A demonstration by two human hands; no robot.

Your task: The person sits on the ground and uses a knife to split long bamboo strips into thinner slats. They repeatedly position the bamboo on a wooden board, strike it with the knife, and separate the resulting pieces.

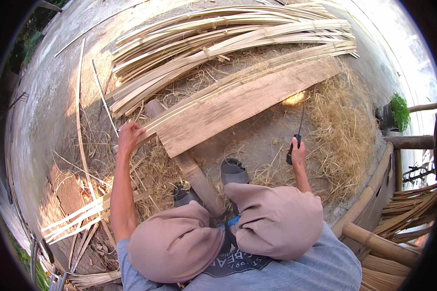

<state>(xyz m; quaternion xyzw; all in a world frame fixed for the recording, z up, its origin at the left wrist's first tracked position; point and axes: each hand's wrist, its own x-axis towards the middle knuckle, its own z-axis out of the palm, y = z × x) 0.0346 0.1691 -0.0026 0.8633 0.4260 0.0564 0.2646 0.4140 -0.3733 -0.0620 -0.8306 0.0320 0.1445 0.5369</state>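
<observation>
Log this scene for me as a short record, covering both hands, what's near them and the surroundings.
Left hand: at the left end of the pale strips; firmness of grip unclear
Right hand: closed around a black-handled tool, its thin shaft pointing away from the person
Board: flat, slanting up to the right, the pale strips along its far edge
Beyond: larger strip pile
Right of the board: heap of fine shavings
Footwear: dark sandals
Far right: green plant

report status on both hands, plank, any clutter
Left hand at bamboo strips' ends. Right hand gripping black-handled knife. Plank lying across wooden log. Shavings heaped by its right end.
</observation>
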